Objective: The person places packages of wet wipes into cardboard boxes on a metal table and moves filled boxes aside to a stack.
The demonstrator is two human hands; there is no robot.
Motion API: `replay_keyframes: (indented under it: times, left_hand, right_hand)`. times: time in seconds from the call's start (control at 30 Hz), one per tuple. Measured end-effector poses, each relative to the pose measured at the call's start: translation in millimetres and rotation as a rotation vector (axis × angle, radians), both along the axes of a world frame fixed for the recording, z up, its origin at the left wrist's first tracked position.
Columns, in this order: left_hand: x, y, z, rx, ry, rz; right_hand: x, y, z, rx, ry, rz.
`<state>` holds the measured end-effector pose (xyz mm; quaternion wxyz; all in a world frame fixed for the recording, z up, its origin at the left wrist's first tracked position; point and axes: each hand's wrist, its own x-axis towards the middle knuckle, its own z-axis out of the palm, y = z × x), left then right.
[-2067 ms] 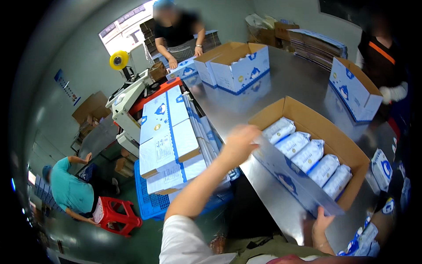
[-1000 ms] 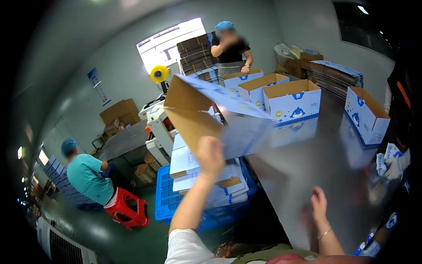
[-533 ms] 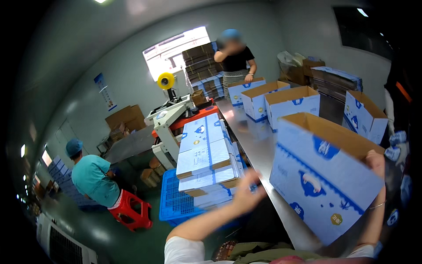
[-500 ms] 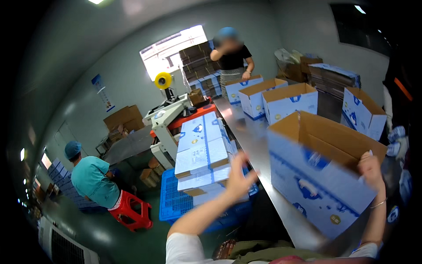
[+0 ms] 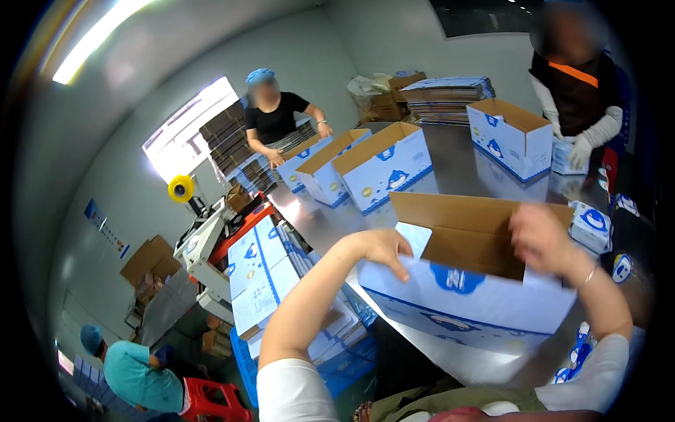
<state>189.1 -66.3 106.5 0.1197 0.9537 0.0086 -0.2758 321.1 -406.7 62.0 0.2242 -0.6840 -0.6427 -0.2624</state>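
Grey walls are closing in a packing room, and we are standing at a long steel surface [image 5: 464,176] that is running away toward twelve o'clock. Going left to right: at eight o'clock a seated person in a teal shirt [image 5: 137,376] is working low beside a red stool [image 5: 211,401]; a tape machine with a yellow roll [image 5: 181,188] and a stack of flat blue-and-white cartons [image 5: 264,274] are sitting at ten o'clock. Our left hand [image 5: 383,247] is curling its fingers over the near left corner flap of the open carton [image 5: 471,281]. That carton is lying straight ahead on the surface between both hands, its long axis running nine to three o'clock, mouth up. Our right hand [image 5: 538,235] is gripping the far right rim, fingers folding inside. Both hands are about equally near. More open cartons [image 5: 383,165] are standing at twelve o'clock, where another person is working.
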Motion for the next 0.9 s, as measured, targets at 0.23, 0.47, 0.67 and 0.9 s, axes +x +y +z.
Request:
replay_keyframes:
  times: [0.23,0.47,0.67,0.9]
  left_hand:
    - [22.6,-5.9,-88.8,0.098,-0.823,0.474]
    - [-49.3,-42.9,-244.5,-1.273,-1.174,1.423]
    - [-45.6,-205.5,-284.5,-1.606,-0.584,0.422]
    - [-42.2,-136.5,-42.2,-0.65,-0.745,-0.082]
  right_hand:
    - [22.7,-11.6,52.8,-0.684,0.839,-0.257]
    - [-52.8,-77.7,-34.3,-0.319,0.416,-0.305]
    - [-62.4,-151.5,-77.4,0.149,0.599,-0.367]
    - [-94.2,-66.9,-231.5,-0.645,0.69,-0.278]
